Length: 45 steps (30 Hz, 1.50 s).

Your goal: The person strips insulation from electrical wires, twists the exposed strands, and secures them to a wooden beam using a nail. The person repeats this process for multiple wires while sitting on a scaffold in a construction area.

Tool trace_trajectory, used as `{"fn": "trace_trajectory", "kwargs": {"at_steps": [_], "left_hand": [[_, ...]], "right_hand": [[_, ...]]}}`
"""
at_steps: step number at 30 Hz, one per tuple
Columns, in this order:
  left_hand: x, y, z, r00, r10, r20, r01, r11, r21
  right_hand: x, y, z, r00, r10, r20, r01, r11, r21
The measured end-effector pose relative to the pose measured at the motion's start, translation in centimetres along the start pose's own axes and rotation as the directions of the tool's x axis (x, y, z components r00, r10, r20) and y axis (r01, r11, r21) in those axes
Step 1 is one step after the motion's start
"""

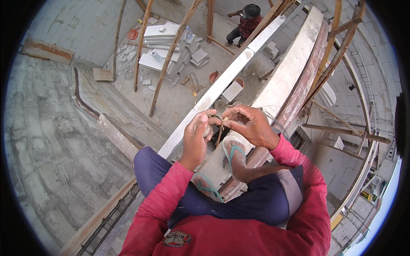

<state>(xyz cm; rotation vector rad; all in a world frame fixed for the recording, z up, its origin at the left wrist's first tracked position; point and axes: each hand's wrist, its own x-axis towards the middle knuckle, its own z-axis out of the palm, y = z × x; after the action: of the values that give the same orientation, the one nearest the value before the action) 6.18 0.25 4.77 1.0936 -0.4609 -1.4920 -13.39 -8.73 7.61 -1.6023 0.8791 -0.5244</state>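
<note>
Unfinished block walls [64,30] and timber props [143,47] surrounded a raised concrete beam [292,66]. Both forearms extended forward, elbows bent, bringing the hands close together above the sandals [234,150]. Curled fingers of the left hand [197,135] held a rounded tan lump [207,131]. The right hand [251,123] pinched a small pale piece [225,120] just beside the left fingertips. A white ledge [213,91] ran diagonally beyond the hands; between ledge and beam, an open gap exposed the lower level.
</note>
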Motion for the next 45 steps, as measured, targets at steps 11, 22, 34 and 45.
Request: {"fn": "trace_trajectory", "kwargs": {"at_steps": [11,22,34,45], "left_hand": [[-0.3,0.7,-0.7,1.0,0.0,0.007,0.0,1.0,0.03],[-0.7,1.3,-0.2,0.997,0.072,0.007,-0.07,0.929,0.363],[-0.3,-0.1,-0.3,0.997,-0.009,-0.071,-0.014,0.947,-0.321],[-0.9,0.3,-0.7,0.994,0.083,-0.075,-0.08,0.996,0.04]], "right_hand": [[0.8,-0.7,0.1,0.978,-0.207,-0.009,0.204,0.971,-0.122],[1.4,-2.6,0.1,0.957,-0.287,0.046,0.288,0.915,-0.284],[1.0,-2.8,0.3,0.999,-0.041,-0.02,0.036,0.98,-0.198],[1.6,-0.9,0.2,0.967,-0.066,-0.244,0.044,0.994,-0.098]]}}
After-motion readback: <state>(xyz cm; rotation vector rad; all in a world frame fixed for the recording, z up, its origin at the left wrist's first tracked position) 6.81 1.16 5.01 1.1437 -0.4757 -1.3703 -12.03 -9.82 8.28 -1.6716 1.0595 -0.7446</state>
